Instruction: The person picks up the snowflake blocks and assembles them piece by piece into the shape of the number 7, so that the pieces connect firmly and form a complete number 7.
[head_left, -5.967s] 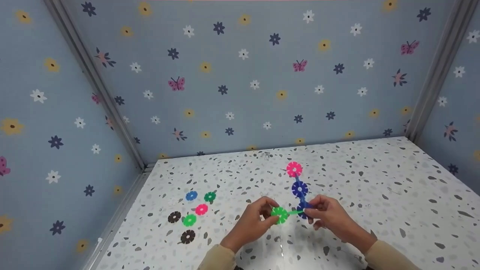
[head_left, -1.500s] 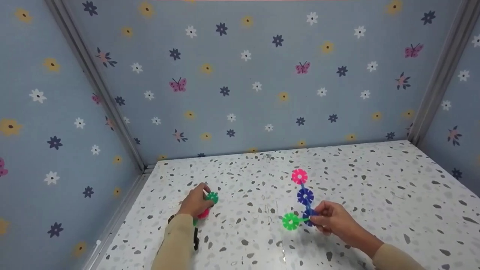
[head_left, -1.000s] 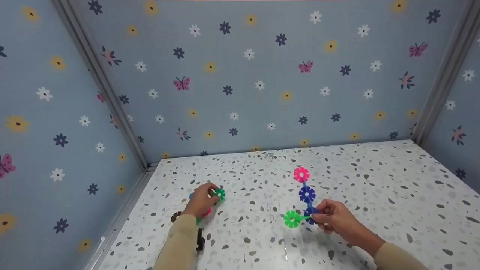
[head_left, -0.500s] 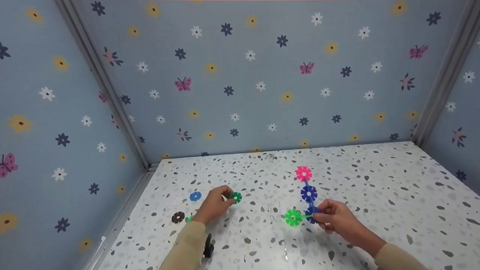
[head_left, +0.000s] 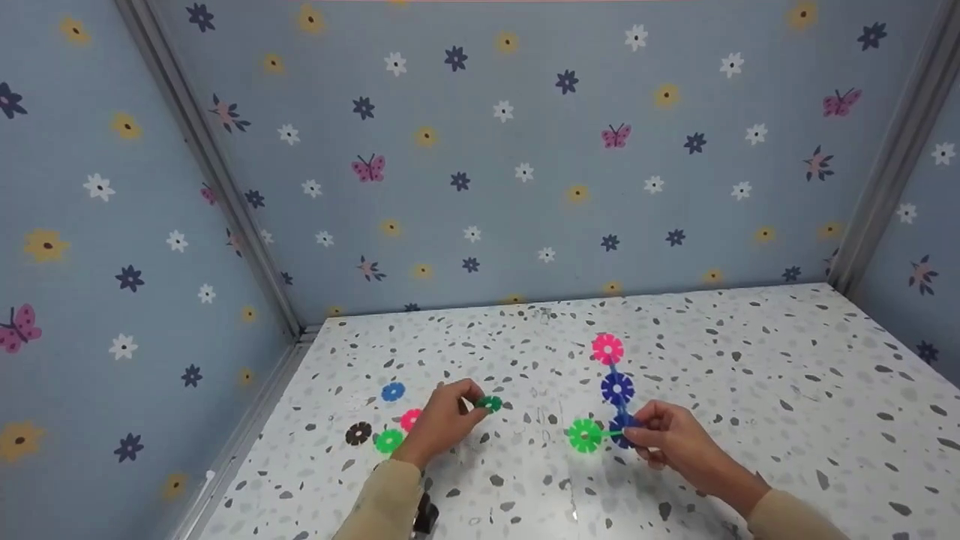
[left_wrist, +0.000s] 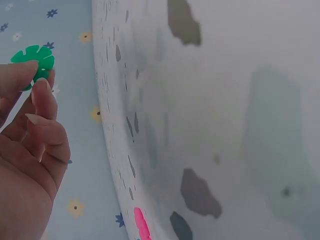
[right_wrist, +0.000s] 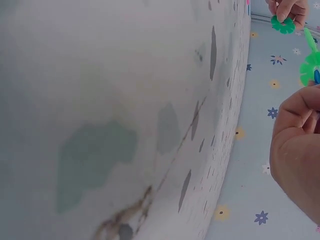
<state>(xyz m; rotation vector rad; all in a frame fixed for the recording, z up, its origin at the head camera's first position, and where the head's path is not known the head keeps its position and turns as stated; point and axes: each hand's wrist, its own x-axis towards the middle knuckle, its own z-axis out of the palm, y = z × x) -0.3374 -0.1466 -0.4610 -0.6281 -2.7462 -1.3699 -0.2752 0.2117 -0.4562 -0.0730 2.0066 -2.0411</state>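
My left hand [head_left: 442, 420] pinches a dark green snowflake disc [head_left: 491, 404] between thumb and fingers, lifted above the table; the left wrist view shows its slotted edge. To the right, my right hand [head_left: 671, 439] pinches the near dark blue disc [head_left: 621, 439] of a joined chain of discs, partly covering it. From there the chain runs away through edge-on blue pieces and another dark blue disc [head_left: 625, 384] to a pink disc [head_left: 600, 345]. A light green disc [head_left: 577, 435] sticks out leftward, joined by an edge-on light green piece. A gap separates the two hands.
Loose discs lie on the speckled table [head_left: 517, 345] at left: blue [head_left: 387, 391], dark brown [head_left: 352, 433], light green [head_left: 382, 442] and pink [head_left: 407, 418], partly behind my left hand. A black item [head_left: 425, 517] shows beside the left sleeve. Flowered walls [head_left: 480, 210] enclose the table.
My left hand has let go of the chain's light green disc, picked up the dark green disc from the loose group and carried it rightward. My right hand keeps its grip on the chain.
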